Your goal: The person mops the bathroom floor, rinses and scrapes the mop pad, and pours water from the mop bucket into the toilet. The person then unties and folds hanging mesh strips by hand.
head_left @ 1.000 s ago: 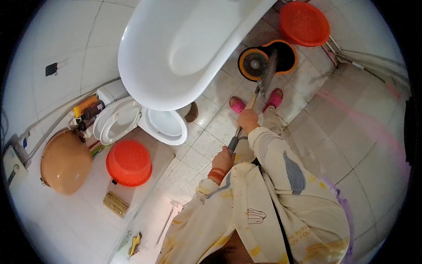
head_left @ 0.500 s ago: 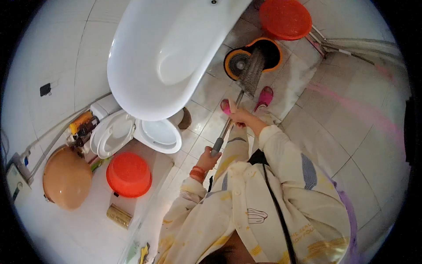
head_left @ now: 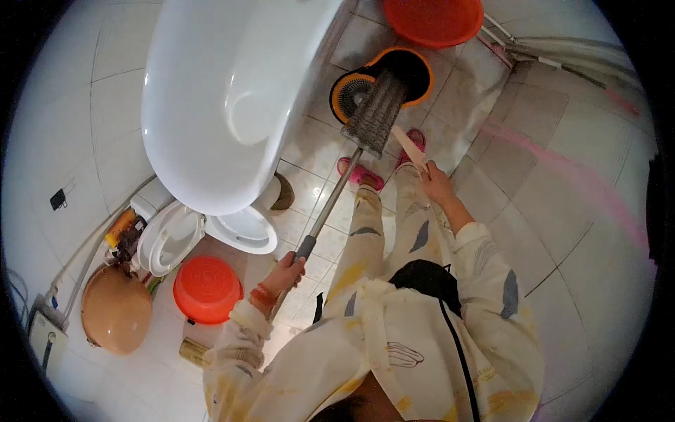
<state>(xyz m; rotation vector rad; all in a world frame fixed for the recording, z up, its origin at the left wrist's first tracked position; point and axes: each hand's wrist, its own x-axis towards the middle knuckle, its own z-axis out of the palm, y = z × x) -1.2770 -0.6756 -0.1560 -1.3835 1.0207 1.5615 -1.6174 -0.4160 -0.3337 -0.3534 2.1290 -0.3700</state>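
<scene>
Head view: the left hand [head_left: 285,272] has its fingers curled firmly round the grey grip [head_left: 304,247] of the mop [head_left: 335,195], whose pole slants toward one o'clock. Its head [head_left: 380,116] overlaps the bucket [head_left: 349,93], near one o'clock in view; whether they touch, I cannot tell. The right hand [head_left: 436,181] has its fingers folded round a pale strip [head_left: 409,148] pointing to eleven o'clock, beside the mop. A tub [head_left: 211,112] stands at ten o'clock.
</scene>
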